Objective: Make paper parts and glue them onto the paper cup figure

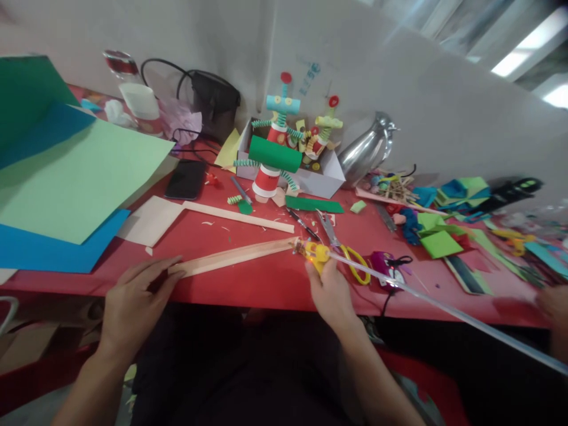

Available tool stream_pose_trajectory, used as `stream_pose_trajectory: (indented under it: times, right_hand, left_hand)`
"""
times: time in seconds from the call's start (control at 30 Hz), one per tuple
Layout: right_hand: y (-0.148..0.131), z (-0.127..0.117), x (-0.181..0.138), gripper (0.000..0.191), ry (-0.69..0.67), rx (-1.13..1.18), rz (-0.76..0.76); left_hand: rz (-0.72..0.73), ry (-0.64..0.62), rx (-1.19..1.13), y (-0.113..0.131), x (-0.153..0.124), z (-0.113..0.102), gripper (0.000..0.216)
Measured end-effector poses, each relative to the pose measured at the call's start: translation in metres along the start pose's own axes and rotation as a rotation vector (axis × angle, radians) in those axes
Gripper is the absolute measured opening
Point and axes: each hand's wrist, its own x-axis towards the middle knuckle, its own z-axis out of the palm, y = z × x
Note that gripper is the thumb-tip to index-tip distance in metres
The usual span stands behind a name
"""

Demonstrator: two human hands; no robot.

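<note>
My left hand (133, 299) lies on the near end of a long folded strip of beige card (235, 257) on the red table (266, 284), fingers stretched along it. My right hand (331, 293) is closed around a yellow glue gun (316, 253). The gun's tip touches the strip's far end, and a long clear glue stick (444, 307) trails from it to the right.
Large green and blue paper sheets (66, 177) lie at the left, with a black phone (185, 178) beside them. Paper-cup robot figures (275, 151) stand by a white box. Yellow-handled scissors (346, 251), a steel jug (366, 151) and paper scraps lie at the right. Another person's hand (554, 307) shows at the right edge.
</note>
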Motion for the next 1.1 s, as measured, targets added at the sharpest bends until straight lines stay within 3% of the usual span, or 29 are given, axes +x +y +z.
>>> stream_pose_trajectory:
  times: [0.1, 0.33, 0.5, 0.87, 1.1]
  right_hand:
    - [-0.009, 0.004, -0.005, 0.037, -0.036, 0.077, -0.108]
    - [-0.041, 0.007, -0.018, 0.039, -0.184, 0.011, -0.118]
    - [-0.062, 0.013, -0.023, 0.038, -0.179, -0.002, -0.157]
    - [-0.116, 0.04, -0.034, 0.039, -0.295, 0.162, -0.393]
    - [-0.13, 0.05, -0.04, 0.039, -0.328, 0.193, -0.448]
  left_hand:
    - [-0.008, 0.006, -0.01, 0.0, -0.001, 0.0, 0.033]
    - [-0.004, -0.001, -0.063, 0.004, -0.003, -0.002, 0.026]
    - [0.013, -0.012, -0.09, 0.001, -0.005, -0.003, 0.028]
    - [-0.061, -0.081, -0.158, -0.006, -0.009, -0.01, 0.049]
    - [-0.064, -0.109, -0.175, -0.009, -0.007, -0.013, 0.053]
